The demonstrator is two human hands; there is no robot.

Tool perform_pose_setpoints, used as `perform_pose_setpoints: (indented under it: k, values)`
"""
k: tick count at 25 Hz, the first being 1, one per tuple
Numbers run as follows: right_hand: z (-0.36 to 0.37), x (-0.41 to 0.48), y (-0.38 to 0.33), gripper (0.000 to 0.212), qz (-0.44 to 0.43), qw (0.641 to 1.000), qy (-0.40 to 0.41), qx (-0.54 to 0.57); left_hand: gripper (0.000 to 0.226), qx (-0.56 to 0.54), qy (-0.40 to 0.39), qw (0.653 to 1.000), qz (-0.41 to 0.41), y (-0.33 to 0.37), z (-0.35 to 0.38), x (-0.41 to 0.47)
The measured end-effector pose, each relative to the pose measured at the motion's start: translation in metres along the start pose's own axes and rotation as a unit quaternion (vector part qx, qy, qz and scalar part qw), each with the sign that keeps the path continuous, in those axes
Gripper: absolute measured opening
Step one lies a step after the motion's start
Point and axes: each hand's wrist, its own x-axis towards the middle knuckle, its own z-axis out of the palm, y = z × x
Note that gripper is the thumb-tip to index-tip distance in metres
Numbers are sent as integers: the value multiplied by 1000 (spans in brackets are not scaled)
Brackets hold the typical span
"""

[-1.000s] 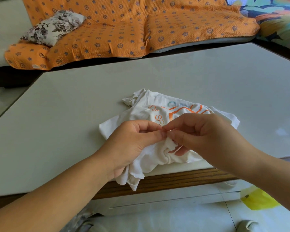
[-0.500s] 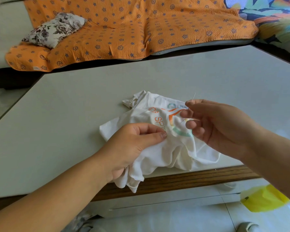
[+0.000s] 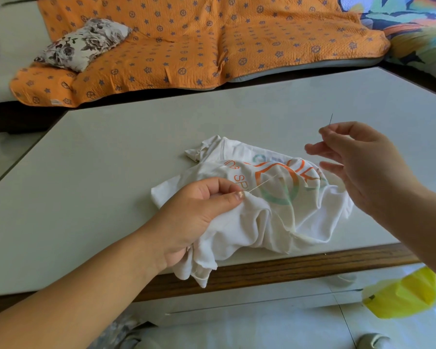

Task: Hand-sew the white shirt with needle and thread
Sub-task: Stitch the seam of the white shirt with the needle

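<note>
Pale table [image 3: 98, 185] bears white shirt [image 3: 275, 222]: left hand [image 3: 194, 217] grip pinches a shirt fold; right hand [image 3: 363, 167] grip pinches needle [image 3: 330, 119] above shirt.

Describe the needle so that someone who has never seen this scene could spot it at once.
Start at the pale table, where a crumpled white shirt lies near the front edge. The right hand hovers over the shirt's right side; the needle is the thin dark sliver poking up from its pinched fingertips. Unlike the pale thread, it is straight and dark.
</note>
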Motion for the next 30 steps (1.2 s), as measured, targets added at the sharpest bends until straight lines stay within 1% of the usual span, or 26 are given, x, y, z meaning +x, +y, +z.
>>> perform_pose_setpoints:
  k: [4,5,6,7,9,12,13,14,16,20,24,27,28,30]
  values:
    - [-4,3,2,10,-61,993,38,-94,8,-1,5,1000,-1,0,1,1]
    - [-2,1,1,11,-69,991,33,-109,9,0,4,1000,-1,0,1,0]
    - [0,-4,0,12,-76,991,9,-113,12,3,2,1000,1,-1,1,0]
    - [2,-10,-2,11,-82,990,-34,-109,17,5,1,1000,3,0,1,0]
    - [6,-27,-6,11,-72,981,-153,-99,21,13,-3,1000,10,1,1,-1]
    - [13,-50,-8,10,12,943,-323,-79,20,10,-15,1000,20,3,0,-1]
    - [14,-53,-7,9,41,931,-357,-66,19,9,-20,1000,22,4,0,-2]
    - [14,-55,-5,8,60,925,-370,-58,17,11,-24,999,23,4,0,-2]
    - [14,-54,-4,8,63,931,-353,-63,18,23,-27,999,17,6,-2,-4]
    - [14,-55,-4,7,29,943,-324,-70,23,64,-19,998,4,7,-5,-5]
    - [16,-59,-3,6,13,951,-300,-79,16,60,1,998,32,6,-3,-5]
    - [16,-60,-4,6,9,952,-294,-86,16,58,5,997,45,7,-1,-5]
    - [15,-61,-4,7,-3,953,-286,-103,15,56,5,997,47,7,-1,-5]
    - [12,-63,-5,8,-56,952,-245,-175,15,51,2,998,46,7,-1,-5]
